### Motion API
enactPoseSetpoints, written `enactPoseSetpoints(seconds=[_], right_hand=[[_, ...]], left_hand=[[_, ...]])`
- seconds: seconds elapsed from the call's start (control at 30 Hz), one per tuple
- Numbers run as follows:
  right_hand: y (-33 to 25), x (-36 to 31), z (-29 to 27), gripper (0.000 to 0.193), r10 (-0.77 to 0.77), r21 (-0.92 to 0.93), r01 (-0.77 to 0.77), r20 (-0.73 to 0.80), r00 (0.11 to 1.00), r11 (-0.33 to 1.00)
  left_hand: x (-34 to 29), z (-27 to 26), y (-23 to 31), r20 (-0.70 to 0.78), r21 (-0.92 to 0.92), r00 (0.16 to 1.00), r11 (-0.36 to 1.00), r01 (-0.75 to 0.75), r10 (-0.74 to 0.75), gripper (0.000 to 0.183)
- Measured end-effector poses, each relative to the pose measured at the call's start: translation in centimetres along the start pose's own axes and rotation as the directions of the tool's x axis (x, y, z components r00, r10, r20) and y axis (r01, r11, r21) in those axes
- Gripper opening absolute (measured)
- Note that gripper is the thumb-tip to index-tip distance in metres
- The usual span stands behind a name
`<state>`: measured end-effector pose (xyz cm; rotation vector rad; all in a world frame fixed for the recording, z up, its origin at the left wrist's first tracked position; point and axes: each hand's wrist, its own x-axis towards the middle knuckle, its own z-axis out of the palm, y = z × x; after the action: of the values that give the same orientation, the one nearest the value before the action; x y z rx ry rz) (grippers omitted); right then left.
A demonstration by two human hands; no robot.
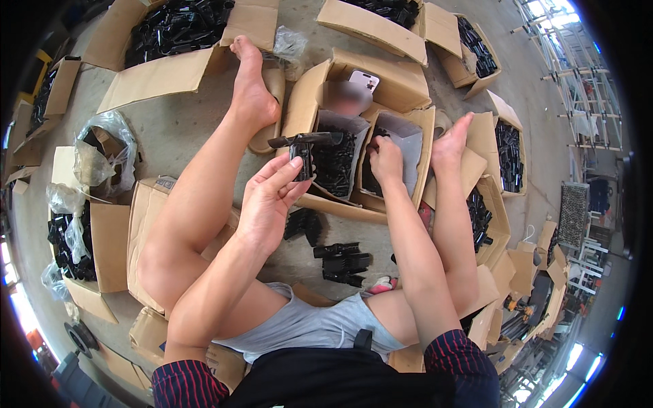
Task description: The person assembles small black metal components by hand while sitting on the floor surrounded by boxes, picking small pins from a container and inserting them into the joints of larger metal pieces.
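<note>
My left hand (pixel 272 194) is closed round a black plastic part (pixel 302 158) with a flat crosspiece on top, raised in front of the cardboard box (pixel 340 209) between my legs. Inside that box stand two grey-lined compartments. Small black parts (pixel 335 163) fill the left one. My right hand (pixel 385 158) reaches down into the right compartment (pixel 407 139), its fingers curled together over dark pieces; whether it grips one is hidden. On the floor below the box lie a stack of black parts (pixel 342 262) and another black cluster (pixel 303 224).
A phone (pixel 364 81) leans at the box's far side. Open cartons of black parts surround me, including a large one (pixel 180 34) at far left and one (pixel 509 149) at right. Clear plastic bags (pixel 109 153) lie to the left. Metal racks (pixel 578 81) stand at far right.
</note>
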<state>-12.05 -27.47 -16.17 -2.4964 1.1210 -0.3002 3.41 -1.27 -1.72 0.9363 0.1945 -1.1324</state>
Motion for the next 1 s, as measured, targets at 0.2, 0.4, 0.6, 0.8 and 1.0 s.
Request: enactPoseSetpoints(seconds=[0.2, 0.4, 0.6, 0.8, 1.0], right_hand=[[0.3, 0.9, 1.5, 0.010, 0.054, 0.169, -0.052, -0.010, 0.998, 0.984], [0.6, 0.7, 1.3, 0.010, -0.027, 0.019, 0.028, -0.051, 0.998, 0.999], [-1.7, -0.6, -0.7, 0.016, 0.189, 0.242, -0.146, -0.166, 0.968, 0.959], [-8.2, -5.3, -5.8, 0.019, 0.253, 0.617, -0.125, -0.124, 0.960, 0.777], [-18.7, -8.1, -8.7, 0.017, 0.224, 0.936, -0.183, 0.116, 0.968, 0.302]], left_hand=[[-0.4, -0.6, -0.7, 0.005, -0.018, 0.999, 0.999, -0.042, 0.042, 0.028], [0.0, -1.1, -1.7, -0.006, -0.066, 1.000, 0.998, 0.007, -0.007, 0.032], [0.0, -0.9, -1.3, 0.014, -0.138, 1.000, 0.990, 0.007, -0.005, 0.026], [-0.1, -0.2, -2.1, 0.006, -0.137, 0.998, 0.989, -0.063, 0.064, 0.020], [-0.1, -0.3, -3.0, -0.031, -0.031, 0.992, 0.992, -0.122, 0.121, 0.023]])
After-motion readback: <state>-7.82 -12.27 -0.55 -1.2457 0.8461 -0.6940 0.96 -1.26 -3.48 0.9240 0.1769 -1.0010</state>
